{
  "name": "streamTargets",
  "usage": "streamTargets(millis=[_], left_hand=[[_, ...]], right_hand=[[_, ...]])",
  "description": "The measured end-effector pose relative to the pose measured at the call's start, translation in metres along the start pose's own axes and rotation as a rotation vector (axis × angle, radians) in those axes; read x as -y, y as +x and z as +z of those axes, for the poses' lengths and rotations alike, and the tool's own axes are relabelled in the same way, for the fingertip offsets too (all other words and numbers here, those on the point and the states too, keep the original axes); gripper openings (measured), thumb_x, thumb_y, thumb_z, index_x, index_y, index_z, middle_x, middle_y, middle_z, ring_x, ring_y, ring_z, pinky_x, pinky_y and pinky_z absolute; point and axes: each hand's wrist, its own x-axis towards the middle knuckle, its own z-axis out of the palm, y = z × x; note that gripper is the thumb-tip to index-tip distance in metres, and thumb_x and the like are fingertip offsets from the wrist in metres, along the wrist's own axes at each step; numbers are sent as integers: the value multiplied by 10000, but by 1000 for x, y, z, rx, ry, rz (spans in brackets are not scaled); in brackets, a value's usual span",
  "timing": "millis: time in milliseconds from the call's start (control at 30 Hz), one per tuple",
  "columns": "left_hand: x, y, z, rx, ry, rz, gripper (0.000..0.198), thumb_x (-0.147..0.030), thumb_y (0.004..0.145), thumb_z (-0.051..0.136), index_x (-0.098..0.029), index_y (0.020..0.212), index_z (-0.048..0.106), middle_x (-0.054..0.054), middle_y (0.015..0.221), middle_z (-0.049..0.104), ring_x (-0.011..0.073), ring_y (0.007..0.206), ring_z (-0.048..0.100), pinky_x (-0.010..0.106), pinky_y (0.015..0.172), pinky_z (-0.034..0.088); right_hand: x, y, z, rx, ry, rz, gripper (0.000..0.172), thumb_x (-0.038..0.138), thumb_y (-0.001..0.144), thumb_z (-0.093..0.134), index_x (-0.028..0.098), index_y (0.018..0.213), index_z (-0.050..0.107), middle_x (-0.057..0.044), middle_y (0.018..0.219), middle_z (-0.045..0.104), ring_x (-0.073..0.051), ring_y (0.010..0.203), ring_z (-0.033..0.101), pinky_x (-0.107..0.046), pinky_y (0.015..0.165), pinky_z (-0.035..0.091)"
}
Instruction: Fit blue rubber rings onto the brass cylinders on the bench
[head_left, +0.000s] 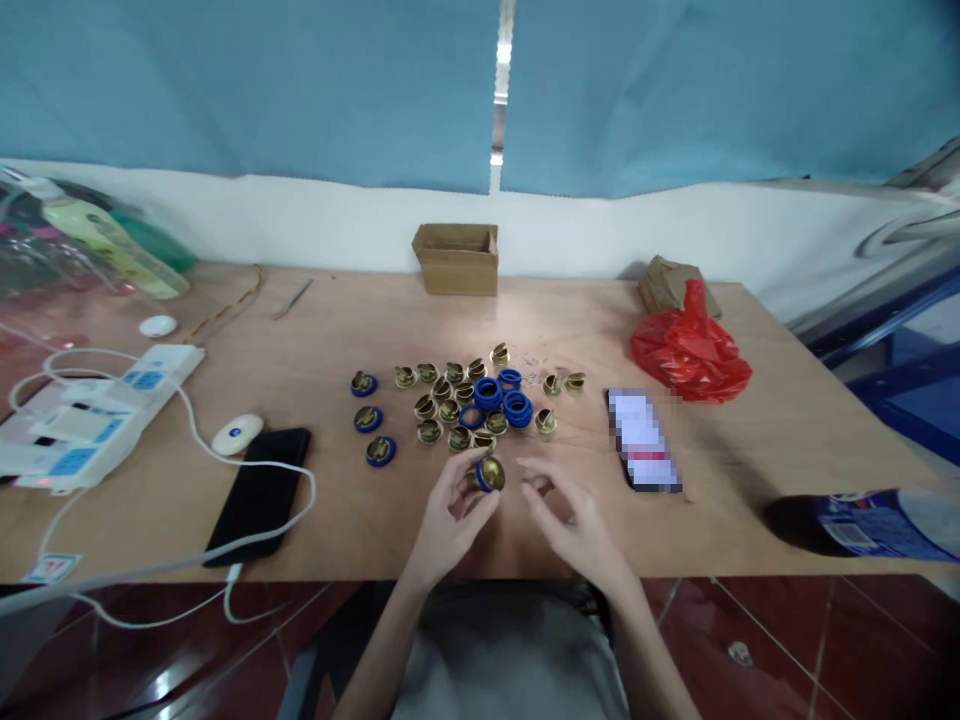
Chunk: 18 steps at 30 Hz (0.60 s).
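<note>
My left hand (456, 510) grips a round brass-coloured fitting (492, 474) with a blue ring around it, held just above the table's front part. Beside it, my right hand (566, 515) has thumb and fingers apart, curved toward the fitting, with nothing visible in it. Beyond my hands lie several loose brass fittings (448, 411) with raised tabs. Among them are blue rings (517, 406), some of them stacked. Off to the left, three brass fittings with blue rings (381, 451) stand in a column.
An open cardboard box (460, 272) stands at the back. To the right are a phone (643, 440), a red plastic bag (690, 355) and a bottle lying down (870, 524). A black phone (259, 495), white cables and a power strip (112, 410) occupy the left.
</note>
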Motion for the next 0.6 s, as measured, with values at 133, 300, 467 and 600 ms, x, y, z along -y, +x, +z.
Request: streamTargets(millis=[133, 300, 467, 600], left_hand=[[21, 4, 0, 2, 156, 38, 376, -272, 863, 697, -196, 1210, 574, 67, 1084, 697, 181, 989, 715, 321, 929, 577], [22, 3, 1, 14, 295, 126, 361, -223, 867, 670, -222, 1216, 576, 57, 1135, 654, 179, 1020, 690, 305, 893, 571], [18, 1, 2, 23, 365, 162, 399, -202, 865, 668, -237, 1246, 553, 70, 1205, 626, 191, 1066, 674, 331, 914, 566], [19, -1, 1, 51, 406, 192, 392, -214, 877, 661, -235, 1254, 557, 86, 1234, 613, 210, 1107, 657, 345, 926, 563]], right_hand=[[-15, 35, -38, -126, -252, 43, 201, 292, 1001, 516, 220, 1105, 673, -60, 931, 742, -200, 744, 667, -312, 691, 514], [-48, 116, -76, 42, -658, 109, 188, 236, 933, 552, 181, 1059, 680, -91, 924, 755, -214, 742, 660, -302, 691, 449], [-87, 194, -76, 112, -726, 246, 252, 122, 872, 564, 119, 1098, 676, -151, 1030, 750, -224, 863, 655, -287, 754, 444], [-112, 230, -67, 167, -673, 291, 403, 87, 822, 606, 128, 1223, 617, -79, 886, 738, -175, 728, 603, -251, 673, 427]])
